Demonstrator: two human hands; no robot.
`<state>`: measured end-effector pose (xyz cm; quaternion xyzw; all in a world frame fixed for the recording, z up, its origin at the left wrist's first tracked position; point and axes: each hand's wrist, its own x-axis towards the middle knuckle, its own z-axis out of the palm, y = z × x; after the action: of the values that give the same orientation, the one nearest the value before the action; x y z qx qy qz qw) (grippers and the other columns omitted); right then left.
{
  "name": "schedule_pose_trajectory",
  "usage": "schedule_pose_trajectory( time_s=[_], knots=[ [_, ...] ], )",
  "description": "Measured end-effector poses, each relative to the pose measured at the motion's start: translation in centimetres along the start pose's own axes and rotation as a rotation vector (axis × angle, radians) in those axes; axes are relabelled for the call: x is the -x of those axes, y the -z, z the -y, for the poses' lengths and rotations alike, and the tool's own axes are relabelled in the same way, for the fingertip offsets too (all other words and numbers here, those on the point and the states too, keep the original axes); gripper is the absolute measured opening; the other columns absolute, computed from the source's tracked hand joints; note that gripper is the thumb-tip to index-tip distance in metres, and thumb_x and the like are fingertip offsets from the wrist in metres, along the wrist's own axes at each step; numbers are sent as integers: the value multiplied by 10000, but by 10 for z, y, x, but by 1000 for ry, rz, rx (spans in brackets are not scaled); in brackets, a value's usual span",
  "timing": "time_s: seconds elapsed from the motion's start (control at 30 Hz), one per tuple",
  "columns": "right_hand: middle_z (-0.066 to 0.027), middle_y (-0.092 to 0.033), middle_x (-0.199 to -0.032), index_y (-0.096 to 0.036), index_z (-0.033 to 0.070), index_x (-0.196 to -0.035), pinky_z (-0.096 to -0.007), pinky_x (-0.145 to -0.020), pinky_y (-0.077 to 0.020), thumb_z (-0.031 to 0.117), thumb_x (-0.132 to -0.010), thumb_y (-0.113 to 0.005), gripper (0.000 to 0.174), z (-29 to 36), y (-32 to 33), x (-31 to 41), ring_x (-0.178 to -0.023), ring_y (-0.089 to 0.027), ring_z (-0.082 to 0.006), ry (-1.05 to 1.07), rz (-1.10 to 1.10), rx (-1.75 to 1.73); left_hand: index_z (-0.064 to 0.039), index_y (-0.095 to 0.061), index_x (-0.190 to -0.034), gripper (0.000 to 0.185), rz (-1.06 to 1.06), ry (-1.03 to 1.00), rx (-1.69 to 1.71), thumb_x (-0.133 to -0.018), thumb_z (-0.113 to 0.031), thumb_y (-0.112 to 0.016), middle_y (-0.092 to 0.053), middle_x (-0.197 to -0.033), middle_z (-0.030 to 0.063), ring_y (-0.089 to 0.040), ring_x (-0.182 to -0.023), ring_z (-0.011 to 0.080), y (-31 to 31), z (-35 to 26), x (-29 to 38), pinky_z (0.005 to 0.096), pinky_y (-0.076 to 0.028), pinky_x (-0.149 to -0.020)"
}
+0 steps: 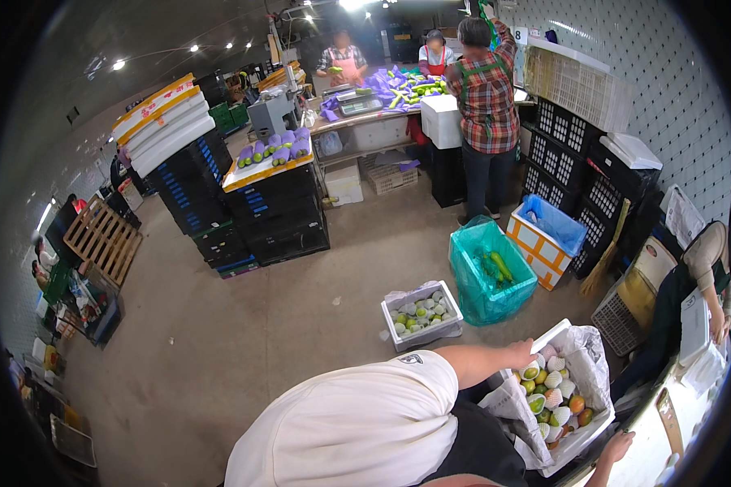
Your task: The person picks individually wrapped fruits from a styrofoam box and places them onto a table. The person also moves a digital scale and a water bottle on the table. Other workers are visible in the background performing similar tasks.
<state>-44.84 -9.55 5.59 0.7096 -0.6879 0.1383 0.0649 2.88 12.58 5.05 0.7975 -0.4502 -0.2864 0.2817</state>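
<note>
A white foam box [585,435], lined with printed paper [591,347], stands tilted in front of me. Round green and orange-red fruits [554,395] fill it, many wrapped in white foam nets. My left hand [521,354] grips the box's rim at its far left corner. Beyond the box's near right side is my right hand [618,447], by the edge of a pale worktable [646,426]; whether it touches box or table I cannot tell. On the floor sits a smaller foam box [423,335] of green fruits in nets.
A teal-lined crate [505,298] holding green vegetables and a blue-lined box [545,243] stand farther off. Black crates [274,213] are stacked at left. A co-worker [706,274] handles a foam box at right; others [487,91] work at the rear table.
</note>
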Motion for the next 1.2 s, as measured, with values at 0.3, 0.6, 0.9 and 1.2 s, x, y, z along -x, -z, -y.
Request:
schedule_pose_trajectory(
  time_s=[0.3, 0.6, 0.9, 1.2],
  knots=[
    [-248, -620, -1079, -425, 10, -1250, -516, -738, -537, 264, -978, -535, 388, -13, -10, -3, -940, -638, -438, 6, 15, -42, -4, -456, -1159, 445, -166, -109, -32, -902, -322, -632, -625, -1052, 265, -620, -980, 445, -1, -2, 16, 527, -502, -845],
    [-247, -621, -1102, -429, 7, -1252, -523, -765, -528, 260, -978, -539, 388, -10, -3, -1, -962, -632, -444, 0, 23, -98, -6, -455, -1177, 445, -185, -103, -40, -894, -298, -634, -625, -1071, 263, -617, -996, 439, -7, 1, 16, 521, -500, -862],
    [-264, -621, -1125, -420, -24, -1312, -512, -804, -519, 249, -979, -540, 448, -1, 5, 1, -1006, -622, -441, -53, 107, -111, 1, -458, -1167, 429, -164, -82, -49, -889, -280, -624, -621, -1078, 263, -602, -1008, 442, 0, -3, 21, 519, -487, -871],
    [-265, -615, -1142, -403, -19, -1340, -511, -833, -506, 268, -988, -528, 471, -4, -6, 3, -1032, -608, -442, -30, 60, -140, -2, -456, -1169, 422, -180, -99, -30, -889, -274, -618, -626, -1061, 260, -599, -1006, 448, 4, -1, 25, 523, -484, -871]
  ],
)
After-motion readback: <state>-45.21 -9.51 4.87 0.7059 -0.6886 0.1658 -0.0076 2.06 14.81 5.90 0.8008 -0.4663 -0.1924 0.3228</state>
